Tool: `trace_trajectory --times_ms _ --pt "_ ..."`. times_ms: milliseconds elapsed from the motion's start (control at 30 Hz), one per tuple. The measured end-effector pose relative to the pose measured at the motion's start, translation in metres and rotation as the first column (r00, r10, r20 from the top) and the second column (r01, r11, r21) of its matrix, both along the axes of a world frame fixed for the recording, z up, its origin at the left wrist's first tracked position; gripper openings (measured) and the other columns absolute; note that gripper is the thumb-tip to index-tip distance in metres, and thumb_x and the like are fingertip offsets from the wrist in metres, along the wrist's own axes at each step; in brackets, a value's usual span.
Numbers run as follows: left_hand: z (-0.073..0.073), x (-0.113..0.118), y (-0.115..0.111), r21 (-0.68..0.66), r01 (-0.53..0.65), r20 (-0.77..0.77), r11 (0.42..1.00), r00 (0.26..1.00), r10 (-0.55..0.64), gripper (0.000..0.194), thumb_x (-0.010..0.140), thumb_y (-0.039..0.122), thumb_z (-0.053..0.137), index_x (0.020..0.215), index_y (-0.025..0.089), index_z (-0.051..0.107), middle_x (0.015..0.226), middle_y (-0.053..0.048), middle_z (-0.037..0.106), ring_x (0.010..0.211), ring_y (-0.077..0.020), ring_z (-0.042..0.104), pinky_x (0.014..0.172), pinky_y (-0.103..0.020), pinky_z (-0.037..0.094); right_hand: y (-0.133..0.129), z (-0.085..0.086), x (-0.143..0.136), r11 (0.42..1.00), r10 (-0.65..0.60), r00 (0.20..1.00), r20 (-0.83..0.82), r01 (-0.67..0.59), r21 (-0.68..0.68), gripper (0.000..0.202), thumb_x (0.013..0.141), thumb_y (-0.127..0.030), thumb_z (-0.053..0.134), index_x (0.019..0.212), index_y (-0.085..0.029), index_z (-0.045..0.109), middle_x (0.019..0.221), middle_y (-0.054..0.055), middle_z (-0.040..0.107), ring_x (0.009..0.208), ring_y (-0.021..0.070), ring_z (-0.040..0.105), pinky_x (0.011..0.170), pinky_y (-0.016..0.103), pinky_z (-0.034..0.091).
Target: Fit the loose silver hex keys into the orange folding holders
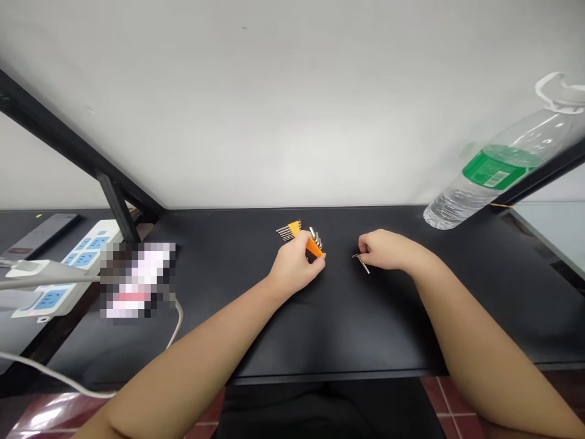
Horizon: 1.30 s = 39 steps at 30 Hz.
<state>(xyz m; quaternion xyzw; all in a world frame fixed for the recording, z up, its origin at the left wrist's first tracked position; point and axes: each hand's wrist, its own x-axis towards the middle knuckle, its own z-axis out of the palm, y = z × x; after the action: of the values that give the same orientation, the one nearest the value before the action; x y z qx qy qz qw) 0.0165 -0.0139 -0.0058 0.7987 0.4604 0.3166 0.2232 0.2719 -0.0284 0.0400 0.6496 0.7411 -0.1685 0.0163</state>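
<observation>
My left hand (pixel 297 262) is closed around an orange hex key holder (pixel 314 247), just above the black tabletop. Several silver hex keys (pixel 286 232) fan out of its far left end, and their short bent ends show at the right side. My fingers hide part of the holder. To the right, my right hand (pixel 386 249) is curled, with thumb and fingertips pinched at a small L-shaped hex key (pixel 364 264). This key is apart from the holder and slants down toward me, close to the table surface.
A large clear water bottle (pixel 498 167) with a green label stands at the back right. At left are a pixelated phone-like object (pixel 139 280), a white power strip (pixel 85 259), white cables (pixel 177 320) and a dark flat device (pixel 41 235). A pale wall (pixel 292 122) rises behind.
</observation>
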Motion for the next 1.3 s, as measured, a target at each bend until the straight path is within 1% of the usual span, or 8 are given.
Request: trace_trajectory --times_ms 400,533,600,700,767,833,1000,1300 --pt "-0.001 0.000 0.000 0.015 -0.020 0.004 1.000 1.000 0.019 0.029 0.083 0.037 0.070 0.086 0.025 0.044 0.073 0.004 0.063 0.060 -0.0161 0.059 0.058 -0.029 0.044 -0.005 -0.004 -0.020 0.998 0.013 0.999 0.044 -0.016 0.058 0.014 0.072 -0.012 0.065 0.064 -0.022 0.059 0.068 0.004 0.067 0.051 0.0160 0.053 0.048 0.029 0.032" --pt "0.000 0.000 0.000 0.016 -0.033 0.032 0.999 0.999 0.032 0.029 0.082 0.036 0.072 0.086 0.024 0.046 0.073 0.004 0.063 0.060 -0.0154 0.059 0.058 -0.028 0.044 -0.006 -0.006 -0.027 0.975 0.116 0.965 -0.237 -0.064 0.215 0.011 0.075 -0.013 0.064 0.070 -0.021 0.059 0.075 0.001 0.067 0.059 0.0140 0.057 0.054 0.026 0.038" --pt "0.001 0.000 0.000 0.022 -0.033 0.054 0.999 0.998 0.032 0.027 0.082 0.035 0.072 0.088 0.024 0.047 0.074 0.004 0.064 0.061 -0.0152 0.060 0.059 -0.028 0.044 -0.007 -0.009 -0.032 0.981 0.134 0.847 -0.515 -0.039 0.191 0.005 0.081 -0.018 0.064 0.079 -0.021 0.061 0.071 -0.002 0.064 0.058 0.0126 0.058 0.056 0.026 0.043" --pt "0.001 0.000 -0.001 0.028 -0.027 0.100 0.999 0.995 0.024 0.027 0.083 0.036 0.072 0.088 0.024 0.048 0.074 0.004 0.065 0.062 -0.0146 0.060 0.060 -0.027 0.045 -0.006 -0.017 -0.041 0.995 0.051 0.479 -0.876 0.051 0.086 0.025 0.086 -0.029 0.071 0.109 -0.021 0.066 0.078 -0.003 0.065 0.058 0.0137 0.065 0.056 0.028 0.053" --pt "0.000 -0.001 -0.001 0.019 -0.030 0.118 0.999 0.993 0.028 0.027 0.083 0.036 0.072 0.087 0.024 0.048 0.072 0.004 0.063 0.060 -0.0141 0.059 0.058 -0.027 0.044 -0.005 -0.023 -0.046 0.994 0.036 0.266 -0.963 0.093 0.063 0.044 0.083 -0.034 0.078 0.123 -0.022 0.066 0.084 -0.001 0.067 0.062 0.0152 0.069 0.060 0.032 0.058" --pt "0.000 0.000 -0.001 0.016 -0.034 0.116 0.999 0.993 0.032 0.026 0.082 0.035 0.071 0.085 0.024 0.049 0.070 0.004 0.062 0.058 -0.0140 0.058 0.057 -0.027 0.044 -0.003 -0.029 -0.050 0.990 0.029 0.181 -0.983 0.128 0.053 0.040 0.082 -0.037 0.082 0.116 -0.020 0.073 0.080 0.000 0.069 0.064 0.0165 0.071 0.066 0.035 0.061" --pt "0.000 0.000 -0.002 0.030 -0.022 0.114 0.999 0.993 0.018 0.021 0.081 0.030 0.070 0.086 0.024 0.051 0.073 0.004 0.064 0.062 -0.0141 0.060 0.060 -0.027 0.045 -0.005 -0.033 -0.056 0.968 0.068 0.151 -0.986 0.228 0.102 0.027 0.082 -0.041 0.083 0.097 -0.018 0.079 0.080 0.005 0.076 0.073 0.0194 0.074 0.077 0.039 0.065" --pt "0.001 0.000 -0.002 0.019 -0.007 0.072 1.000 0.997 0.006 0.023 0.082 0.033 0.070 0.088 0.024 0.050 0.072 0.004 0.063 0.058 -0.0141 0.057 0.057 -0.027 0.042 -0.009 -0.026 -0.052 0.931 0.263 0.321 -0.910 0.164 0.327 0.013 0.089 -0.035 0.077 0.093 -0.025 0.085 0.088 0.004 0.077 0.071 0.0179 0.073 0.071 0.036 0.065"
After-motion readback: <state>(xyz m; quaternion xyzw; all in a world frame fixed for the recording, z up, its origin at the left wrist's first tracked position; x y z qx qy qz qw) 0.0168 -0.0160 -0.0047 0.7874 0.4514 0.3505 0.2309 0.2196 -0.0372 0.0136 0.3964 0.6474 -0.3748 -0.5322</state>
